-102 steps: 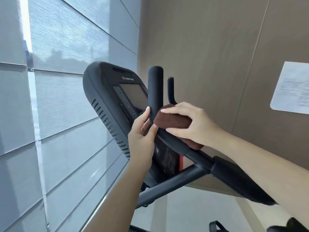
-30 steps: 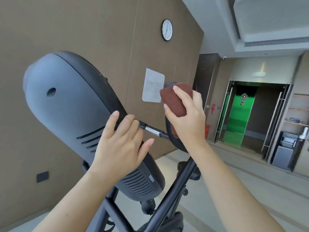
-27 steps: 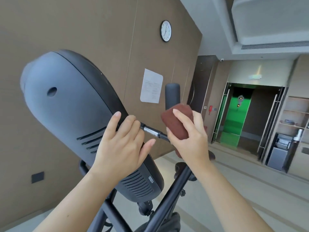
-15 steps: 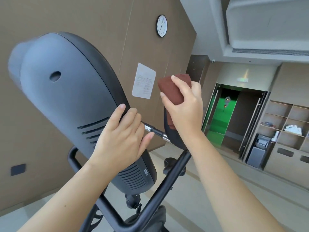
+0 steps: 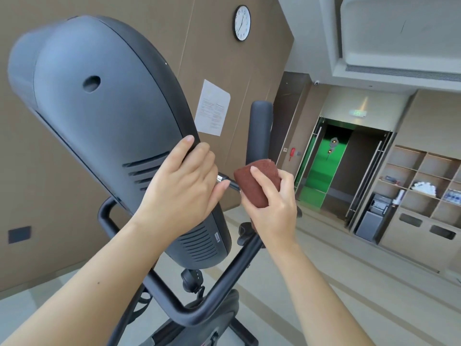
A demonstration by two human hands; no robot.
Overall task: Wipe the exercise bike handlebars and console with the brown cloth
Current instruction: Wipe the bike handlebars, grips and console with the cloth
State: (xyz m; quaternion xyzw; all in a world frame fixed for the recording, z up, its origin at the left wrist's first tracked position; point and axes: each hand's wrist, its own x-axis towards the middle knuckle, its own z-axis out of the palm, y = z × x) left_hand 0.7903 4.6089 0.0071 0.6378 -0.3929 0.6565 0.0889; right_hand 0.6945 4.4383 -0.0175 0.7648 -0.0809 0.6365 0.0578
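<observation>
Reaching in from the lower edge, both forearms rise toward the bike, and the curved black frame tube [image 5: 199, 299] crosses beneath them at about 6 o'clock. The left hand [image 5: 182, 193] lies flat and spread against the rear shell of the console [image 5: 99, 116], fingers open along its right edge, bracing and not clasping anything. Just at 3 o'clock from it, the right hand [image 5: 274, 208] is closed around the folded brown cloth [image 5: 257, 184], thumb pressed on the near face. The cloth wraps the base of the upright handlebar grip [image 5: 260, 131], whose long axis runs up toward 12 o'clock from that hand; a short chrome pin [image 5: 225, 181] bridges the gap between console and grip. The right hand is plainly the nearer one to the grip, so the next stroke is probably a slide straight up along the padded length. Farther off, a paper notice [image 5: 212, 107] and a wall clock [image 5: 242, 23] hang on the brown wall, with a green doorway [image 5: 326, 166] at 3 o'clock.
</observation>
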